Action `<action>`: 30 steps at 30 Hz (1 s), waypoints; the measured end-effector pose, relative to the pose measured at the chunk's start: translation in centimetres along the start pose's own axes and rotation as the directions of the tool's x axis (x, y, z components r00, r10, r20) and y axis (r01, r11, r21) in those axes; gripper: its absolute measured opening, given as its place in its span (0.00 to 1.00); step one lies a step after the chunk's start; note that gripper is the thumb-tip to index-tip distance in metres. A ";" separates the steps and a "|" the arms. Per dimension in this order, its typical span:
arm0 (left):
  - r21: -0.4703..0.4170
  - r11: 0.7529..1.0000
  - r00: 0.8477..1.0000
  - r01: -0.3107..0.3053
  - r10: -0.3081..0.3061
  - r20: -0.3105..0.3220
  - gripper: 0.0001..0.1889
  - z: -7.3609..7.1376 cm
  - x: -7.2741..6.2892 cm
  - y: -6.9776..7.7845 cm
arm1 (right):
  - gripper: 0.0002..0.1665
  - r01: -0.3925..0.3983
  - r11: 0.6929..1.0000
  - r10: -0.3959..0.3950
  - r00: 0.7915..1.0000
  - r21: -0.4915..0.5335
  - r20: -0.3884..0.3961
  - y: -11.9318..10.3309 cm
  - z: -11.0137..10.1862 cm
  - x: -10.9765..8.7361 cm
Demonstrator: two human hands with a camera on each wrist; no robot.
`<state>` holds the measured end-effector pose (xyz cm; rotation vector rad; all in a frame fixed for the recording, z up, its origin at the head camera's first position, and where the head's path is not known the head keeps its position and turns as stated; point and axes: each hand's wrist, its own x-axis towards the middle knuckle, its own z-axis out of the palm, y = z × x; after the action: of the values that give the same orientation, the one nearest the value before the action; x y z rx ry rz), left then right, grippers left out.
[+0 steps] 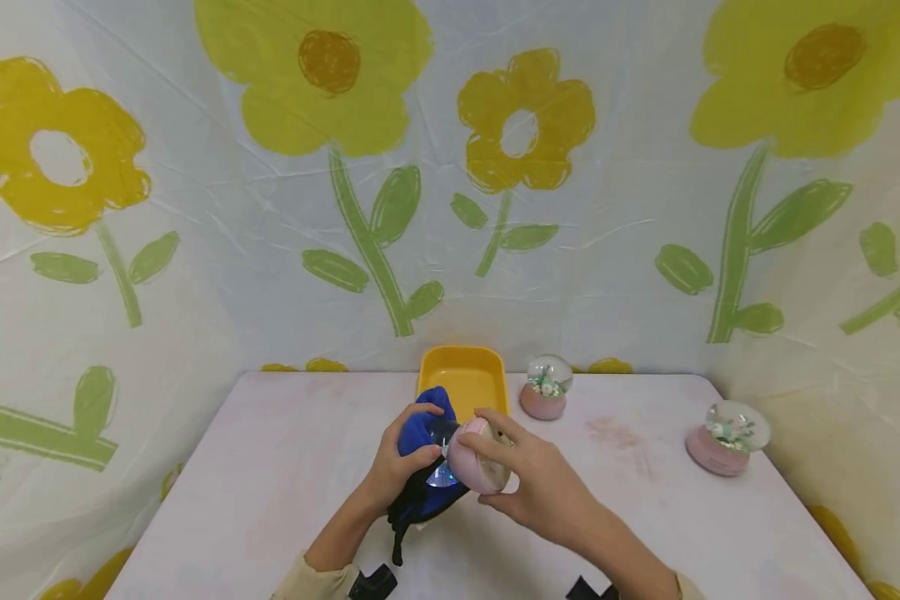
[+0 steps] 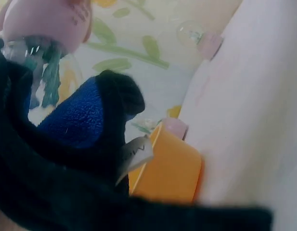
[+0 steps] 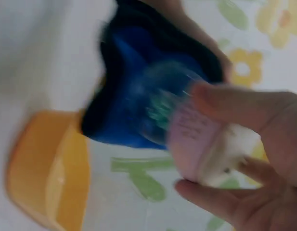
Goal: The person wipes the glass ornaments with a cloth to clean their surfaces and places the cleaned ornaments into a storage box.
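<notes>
One snow globe (image 1: 471,463) — base (image 3: 190,132) between right fingers (image 3: 208,196), dome (image 3: 160,98) against cloth (image 1: 417,433)

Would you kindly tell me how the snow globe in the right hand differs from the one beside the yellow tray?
The held globe is off the table, in the right hand; the standing globe rests on the table. The held globe is tipped sideways; the standing globe is upright. The held globe has the blue cloth at its glass; the standing globe has none. Both have pink bases and clear domes.
</notes>
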<state>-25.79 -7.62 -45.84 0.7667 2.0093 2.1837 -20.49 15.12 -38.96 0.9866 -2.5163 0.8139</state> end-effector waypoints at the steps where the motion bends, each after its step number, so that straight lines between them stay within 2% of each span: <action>1: 0.002 1.000 1.000 -0.016 0.016 0.027 0.26 -0.1 0.0 0.1 | 0.47 -0.002 0.998 -0.001 0.998 0.057 0.057 0.3 -0.8 0.5; 3: 0.008 0.999 0.997 -0.041 0.040 0.058 0.26 -0.2 0.0 0.3 | 0.47 -0.038 0.975 0.008 0.990 0.218 0.138 1.5 -1.7 1.4; 4: 0.016 0.998 0.997 -0.054 0.053 0.063 0.26 -0.2 0.1 0.4 | 0.47 -0.071 0.948 0.019 0.986 0.309 0.166 2.1 -1.8 1.7; 5: 0.023 0.997 0.996 -0.069 0.067 0.062 0.27 -0.2 0.1 0.4 | 0.46 -0.111 0.909 0.035 0.981 0.401 0.192 2.8 -1.8 1.9; 6: 0.028 0.996 0.995 -0.083 0.082 0.052 0.27 -0.3 0.1 0.4 | 0.46 -0.167 0.855 0.065 0.974 0.491 0.217 3.5 -1.6 2.0; 8: 0.055 0.993 0.994 -0.106 0.105 0.020 0.28 -0.3 0.1 0.5 | 0.44 -0.265 0.725 0.135 0.960 0.636 0.247 4.4 -0.7 1.9; 10: 0.086 0.989 0.992 -0.120 0.122 -0.015 0.28 -0.4 0.0 0.5 | 0.43 -0.347 0.594 0.228 0.938 0.726 0.261 4.5 0.6 1.3; 11: 0.101 0.987 0.991 -0.123 0.127 -0.030 0.28 -0.4 0.0 0.5 | 0.42 -0.365 0.550 0.273 0.929 0.752 0.251 4.4 1.2 0.9; 12: 0.115 0.986 0.991 -0.123 0.129 -0.044 0.27 -0.4 0.0 0.5 | 0.42 -0.371 0.528 0.313 0.921 0.764 0.230 4.1 1.9 0.5; 13: 0.135 0.983 0.990 -0.121 0.129 -0.055 0.27 -0.5 -0.1 0.4 | 0.42 -0.352 0.540 0.333 0.924 0.765 0.190 3.6 2.5 0.0; 14: 0.150 0.982 0.990 -0.117 0.128 -0.066 0.27 -0.5 -0.1 0.4 | 0.42 -0.313 0.588 0.329 0.935 0.746 0.133 3.2 3.1 -0.4; 15: 0.165 0.980 0.989 -0.113 0.126 -0.072 0.26 -0.5 -0.2 0.3 | 0.42 -0.260 0.669 0.301 0.951 0.696 0.067 2.8 3.6 -0.9; 16: 0.173 0.979 0.990 -0.109 0.123 -0.075 0.25 -0.5 -0.2 0.3 | 0.42 -0.183 0.782 0.234 0.972 0.596 -0.010 2.4 4.0 -1.3; 17: 0.175 0.979 0.990 -0.105 0.120 -0.078 0.25 -0.5 -0.3 0.2 | 0.41 -0.083 0.884 0.133 0.988 0.461 -0.078 2.2 4.2 -1.6; 18: 0.179 0.979 0.990 -0.100 0.116 -0.081 0.24 -0.5 -0.3 0.1 | 0.40 0.021 0.956 0.017 0.992 0.292 -0.127 2.0 4.4 -1.8; 19: 0.179 0.979 0.990 -0.098 0.115 -0.083 0.24 -0.5 -0.2 0.1 | 0.38 0.130 0.984 -0.109 0.980 0.122 -0.166 2.0 4.4 -1.9; 20: 0.177 0.980 0.990 -0.095 0.112 -0.087 0.24 -0.5 -0.2 0.1 | 0.35 0.227 0.974 -0.228 0.954 -0.030 -0.193 2.2 4.4 -1.9; 21: 0.173 0.981 0.990 -0.093 0.110 -0.088 0.24 -0.4 -0.2 0.1 | 0.32 0.301 0.943 -0.326 0.924 -0.144 -0.201 2.4 4.4 -1.8; 22: 0.171 0.981 0.989 -0.096 0.113 -0.091 0.23 -0.5 -0.1 0.1 | 0.30 0.353 0.913 -0.393 0.896 -0.205 -0.207 2.8 4.4 -1.7; 23: 0.174 0.980 0.989 -0.097 0.115 -0.096 0.23 -0.5 -0.1 0.1 | 0.30 0.371 0.907 -0.409 0.888 -0.200 -0.209 3.1 4.4 -1.5; 24: 0.182 0.979 0.988 -0.094 0.113 -0.101 0.23 -0.6 0.0 0.1 | 0.31 0.354 0.924 -0.379 0.899 -0.143 -0.219 3.4 4.5 -1.4; 25: 0.181 0.979 0.988 -0.093 0.113 -0.103 0.23 -0.6 0.0 0.1 | 0.32 0.306 0.952 -0.305 0.924 -0.030 -0.232 3.6 4.7 -1.3; 26: 0.180 0.980 0.988 -0.088 0.109 -0.109 0.23 -0.6 0.0 0.2 | 0.34 0.222 0.968 -0.191 0.954 0.119 -0.231 3.7 5.0 -1.3; 27: 0.176 0.980 0.988 -0.087 0.108 -0.113 0.23 -0.7 -0.1 0.2 | 0.36 0.106 0.947 -0.044 0.978 0.305 -0.202 3.7 5.2 -1.2; 28: 0.174 0.981 0.987 -0.085 0.107 -0.120 0.23 -0.7 -0.1 0.2 | 0.38 -0.026 0.869 0.116 0.981 0.494 -0.153 3.7 5.5 -1.2; 29: 0.169 0.982 0.987 -0.081 0.102 -0.125 0.23 -0.7 -0.1 0.1 | 0.40 -0.154 0.752 0.272 0.958 0.641 -0.089 3.5 5.8 -1.3; 30: 0.161 0.984 0.987 -0.077 0.098 -0.128 0.23 -0.7 -0.2 0.1 | 0.40 -0.253 0.616 0.400 0.916 0.746 -0.020 3.2 6.0 -1.3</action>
<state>-25.90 -8.38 -45.84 0.7561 2.2762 2.2018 -22.28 14.05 -45.54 0.5688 -2.2206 2.0478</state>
